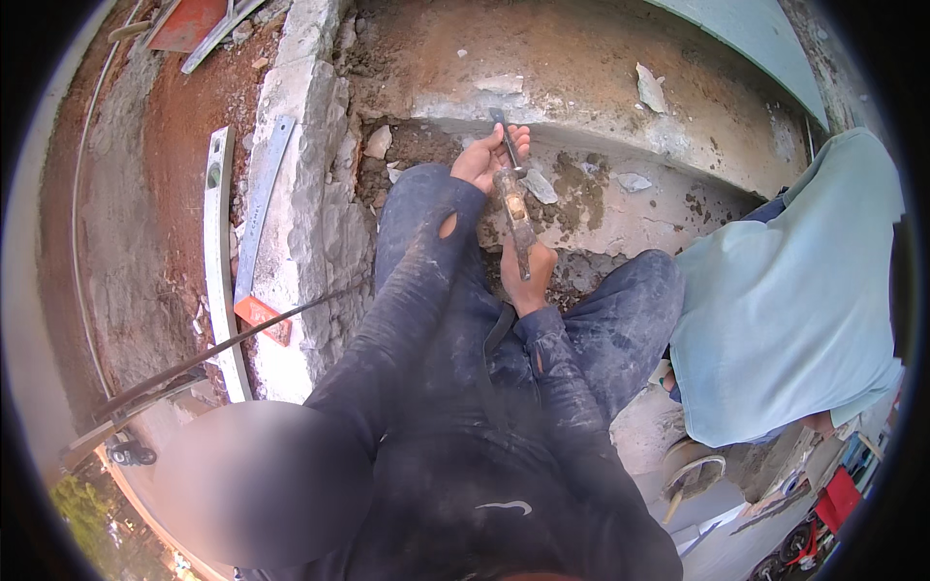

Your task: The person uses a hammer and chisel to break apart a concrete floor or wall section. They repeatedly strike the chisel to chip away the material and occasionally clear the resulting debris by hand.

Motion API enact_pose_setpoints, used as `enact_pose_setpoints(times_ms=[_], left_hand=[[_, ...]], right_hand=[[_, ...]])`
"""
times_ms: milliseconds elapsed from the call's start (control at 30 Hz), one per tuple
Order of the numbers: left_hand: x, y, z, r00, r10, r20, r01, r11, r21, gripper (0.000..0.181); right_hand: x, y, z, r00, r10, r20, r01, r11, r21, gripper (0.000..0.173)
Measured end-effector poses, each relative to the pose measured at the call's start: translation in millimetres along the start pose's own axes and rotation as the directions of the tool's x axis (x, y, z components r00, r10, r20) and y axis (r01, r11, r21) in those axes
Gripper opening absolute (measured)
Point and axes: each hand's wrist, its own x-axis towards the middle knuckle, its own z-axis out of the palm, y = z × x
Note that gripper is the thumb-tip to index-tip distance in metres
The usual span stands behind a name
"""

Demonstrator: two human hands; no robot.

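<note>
My left hand (pixel 481 161) grips the shank of a flat steel chisel (pixel 511 149), thumb along it and fingers partly open. The chisel's blade reaches the edge of a concrete step (pixel 617 131). In my right hand (pixel 529 276) is a worn hammer (pixel 517 218); the end of its wooden handle shows through the eye of the head. The hammer's face is at the chisel's struck end, and I cannot tell if they touch. A broken piece of concrete (pixel 540 187) lies just right of them, with another chip (pixel 633 181) farther right.
On the left, a try square (pixel 263 210) with an orange stock rests on a rough ledge (pixel 312 145) beside a spirit level (pixel 227 254). A thin metal rod (pixel 240 338) crosses there. At close right sits a person in a pale green shirt (pixel 785 305). Another concrete flake (pixel 651 88) lies above.
</note>
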Motion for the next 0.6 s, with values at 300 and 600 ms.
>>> enact_pose_setpoints(times_ms=[300,600], left_hand=[[-1.2,-2.0,18.4,0.998,0.032,-0.051,-0.030,0.999,0.046,0.030],[-3.6,-9.8,18.2,0.993,0.043,-0.109,-0.038,0.998,0.047,0.031]], right_hand=[[-8.1,-8.0,-5.9,0.973,0.228,0.032,-0.229,0.973,0.029,0.013],[-10.0,-3.0,-13.9,1.000,-0.009,-0.029,0.010,0.999,0.034,0.014]])
